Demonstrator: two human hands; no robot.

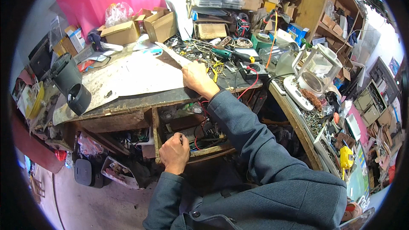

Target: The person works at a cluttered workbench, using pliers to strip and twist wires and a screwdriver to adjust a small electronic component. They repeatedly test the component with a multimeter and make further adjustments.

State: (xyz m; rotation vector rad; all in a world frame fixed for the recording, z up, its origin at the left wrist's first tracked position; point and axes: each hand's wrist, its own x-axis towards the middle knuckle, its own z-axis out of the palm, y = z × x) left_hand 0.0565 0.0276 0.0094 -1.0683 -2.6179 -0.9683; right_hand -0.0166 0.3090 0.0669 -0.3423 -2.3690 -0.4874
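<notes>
My right hand (198, 78) reaches over the bench, its fingers closed on a long pale strip (171, 54) at the edge of a large white stained sheet (123, 72). Just right of it lie yellow-handled pliers (214, 75), small tools and a black meter (252, 72) with red leads. My left hand (174, 153) is lower, closed at the wooden front edge of an open drawer (213, 150) holding cables and clutter; what its fingers hold is hidden.
Black cylindrical containers (79, 99) stand at the left of the bench, cardboard boxes (159, 25) behind. A glass-jug appliance (315, 72) and a yellow tape measure (346, 157) sit on the cluttered right side table. Shelves rise behind; a bin (119, 172) is below left.
</notes>
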